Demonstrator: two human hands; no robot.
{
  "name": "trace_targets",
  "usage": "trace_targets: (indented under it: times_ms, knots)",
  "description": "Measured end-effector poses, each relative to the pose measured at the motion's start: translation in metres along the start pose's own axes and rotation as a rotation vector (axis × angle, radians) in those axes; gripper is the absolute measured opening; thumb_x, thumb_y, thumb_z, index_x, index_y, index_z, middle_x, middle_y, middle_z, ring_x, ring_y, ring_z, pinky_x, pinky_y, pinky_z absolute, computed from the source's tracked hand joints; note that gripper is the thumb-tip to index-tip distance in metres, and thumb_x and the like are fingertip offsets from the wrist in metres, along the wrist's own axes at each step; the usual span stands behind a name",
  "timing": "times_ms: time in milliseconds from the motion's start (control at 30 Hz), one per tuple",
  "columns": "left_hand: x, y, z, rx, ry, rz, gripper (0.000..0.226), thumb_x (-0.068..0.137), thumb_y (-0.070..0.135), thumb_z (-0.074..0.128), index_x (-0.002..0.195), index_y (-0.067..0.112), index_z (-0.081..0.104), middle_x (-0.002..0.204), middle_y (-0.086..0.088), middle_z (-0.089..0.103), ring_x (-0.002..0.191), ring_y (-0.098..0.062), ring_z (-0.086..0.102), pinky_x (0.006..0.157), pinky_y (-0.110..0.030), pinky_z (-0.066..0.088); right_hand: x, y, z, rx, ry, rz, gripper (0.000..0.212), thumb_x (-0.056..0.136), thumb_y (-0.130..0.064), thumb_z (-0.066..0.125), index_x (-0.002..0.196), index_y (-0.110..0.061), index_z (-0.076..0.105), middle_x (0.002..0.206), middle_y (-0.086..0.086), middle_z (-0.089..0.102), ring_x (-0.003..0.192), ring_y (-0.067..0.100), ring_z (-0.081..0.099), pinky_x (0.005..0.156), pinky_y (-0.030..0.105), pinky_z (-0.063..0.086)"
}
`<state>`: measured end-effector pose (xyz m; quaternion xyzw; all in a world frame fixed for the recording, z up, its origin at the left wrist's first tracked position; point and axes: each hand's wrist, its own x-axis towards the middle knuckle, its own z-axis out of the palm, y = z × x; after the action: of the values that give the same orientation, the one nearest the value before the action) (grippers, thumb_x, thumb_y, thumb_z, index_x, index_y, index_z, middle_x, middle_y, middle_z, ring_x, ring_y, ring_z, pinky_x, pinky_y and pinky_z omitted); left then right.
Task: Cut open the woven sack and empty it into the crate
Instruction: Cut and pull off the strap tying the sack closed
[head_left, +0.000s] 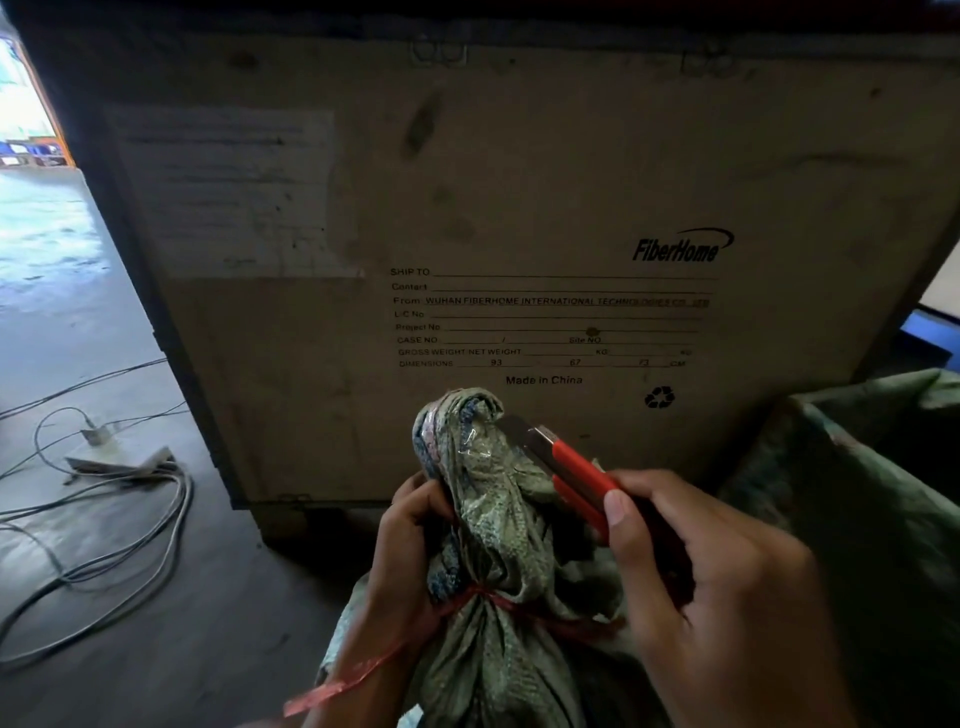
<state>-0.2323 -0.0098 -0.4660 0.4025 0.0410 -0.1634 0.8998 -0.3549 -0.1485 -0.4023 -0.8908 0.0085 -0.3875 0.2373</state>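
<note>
Left of the crate (519, 156), grey cables (104, 545) loop over the floor with a small white plug block (96, 434) among them (can't tell what kind). A pale paper sheet (228, 192) is stuck on the crate's left half, with print too faded to read.

Low in front of the crate, the left hand (410, 525) has its fingers wrapped round the twisted neck of the green woven sack (483, 467). A red tie (498, 603) is knotted round the neck just under that hand, and the sack's body is cut off at the bottom edge.

Printed on the crate's face above the sack: "SHIP TO", "Contact", "From: WUHAN FIBERHOME INTERNATIONAL TECHNOLOGIES CO", "L/C No", "Project No", "CASE NO", "Site NO", "GROSS WEIGHT NET WEIGHT", "DIMENSIONS 93 67", a faint 3rd number, "CM", and "Made in China". A FiberHome logo sits above that and a recycling mark below.

The right hand (691, 561) grips a red utility knife (571, 467), thumb on top, with the knife's metal nose against the sack's bunched top.

At the crate's lower right corner slumps another green bag (857, 467), partly out of frame, with something blue (930, 332) behind it that I can't identify.
</note>
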Motion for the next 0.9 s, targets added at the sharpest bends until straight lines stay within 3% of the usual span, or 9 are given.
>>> trace_targets:
  times_ms: [67, 233, 367, 567, 700, 767, 833, 900]
  knots:
    - [0.000, 0.000, -0.001, 0.008, -0.006, 0.005, 0.026, 0.051, -0.002, 0.047, 0.074, 0.006, 0.057, 0.059, -0.007, 0.061, 0.051, -0.021, 0.061, 0.050, -0.030, 0.051, 0.000, 0.000, 0.001, -0.009, 0.001, 0.006, 0.019, 0.093, -0.034, 0.053, 0.099, -0.026, 0.070, 0.083, -0.024, 0.055, 0.066, 0.005, 0.067, 0.051, 0.030, 0.057]
    - [0.001, -0.001, -0.001, 0.017, -0.038, -0.011, 0.035, 0.051, -0.003, 0.049, 0.083, 0.004, 0.061, 0.068, -0.012, 0.064, 0.063, -0.028, 0.062, 0.059, -0.036, 0.050, 0.001, 0.000, 0.003, -0.013, -0.016, 0.015, 0.026, 0.095, -0.037, 0.048, 0.099, -0.025, 0.070, 0.082, -0.022, 0.057, 0.065, 0.007, 0.067, 0.050, 0.032, 0.057]
    - [0.003, -0.001, -0.001, 0.032, -0.056, -0.004, 0.036, 0.051, -0.003, 0.049, 0.085, 0.002, 0.060, 0.069, -0.014, 0.062, 0.063, -0.029, 0.060, 0.058, -0.037, 0.051, 0.001, 0.001, 0.004, -0.028, -0.013, 0.015, 0.027, 0.095, -0.037, 0.047, 0.097, -0.023, 0.071, 0.082, -0.015, 0.067, 0.065, 0.007, 0.067, 0.050, 0.030, 0.057]
    - [0.005, -0.005, -0.004, 0.018, -0.081, 0.004, 0.037, 0.053, -0.005, 0.048, 0.087, 0.002, 0.060, 0.070, -0.014, 0.062, 0.063, -0.029, 0.060, 0.060, -0.037, 0.049, 0.002, 0.001, 0.005, -0.037, 0.008, 0.018, 0.027, 0.093, -0.035, 0.048, 0.095, -0.022, 0.072, 0.079, -0.017, 0.064, 0.062, 0.006, 0.066, 0.050, 0.028, 0.057]
    - [0.005, -0.009, -0.004, 0.046, -0.107, 0.018, 0.031, 0.053, -0.005, 0.049, 0.076, 0.006, 0.068, 0.066, -0.012, 0.064, 0.057, -0.025, 0.063, 0.051, -0.035, 0.052, 0.001, 0.000, 0.006, -0.043, -0.009, 0.045, 0.025, 0.093, -0.034, 0.050, 0.094, -0.023, 0.072, 0.080, -0.016, 0.067, 0.064, 0.007, 0.068, 0.051, 0.029, 0.058]
    - [0.003, -0.011, -0.004, 0.075, -0.137, 0.058, 0.023, 0.054, 0.001, 0.054, 0.064, 0.011, 0.072, 0.068, -0.010, 0.065, 0.058, -0.022, 0.064, 0.047, -0.033, 0.053, 0.000, 0.000, 0.006, -0.062, -0.030, 0.060, 0.020, 0.096, -0.032, 0.055, 0.094, -0.023, 0.072, 0.080, -0.012, 0.071, 0.064, 0.012, 0.069, 0.051, 0.034, 0.058]
    - [0.000, -0.010, -0.003, 0.053, -0.232, 0.083, 0.011, 0.060, 0.012, 0.064, 0.066, 0.012, 0.073, 0.071, -0.009, 0.067, 0.064, -0.022, 0.066, 0.052, -0.032, 0.056, 0.001, 0.000, 0.006, -0.084, -0.057, 0.068, 0.017, 0.093, -0.030, 0.058, 0.093, -0.021, 0.072, 0.078, -0.009, 0.071, 0.064, 0.015, 0.069, 0.050, 0.037, 0.059]
    - [-0.002, -0.007, -0.002, 0.062, -0.352, 0.115, 0.022, 0.082, 0.030, 0.063, 0.072, 0.016, 0.078, 0.070, -0.003, 0.073, 0.066, -0.016, 0.071, 0.059, -0.028, 0.059, 0.001, 0.000, 0.004, -0.083, -0.080, 0.071, 0.020, 0.089, -0.031, 0.058, 0.095, -0.019, 0.073, 0.079, -0.006, 0.071, 0.065, 0.017, 0.070, 0.052, 0.038, 0.060]
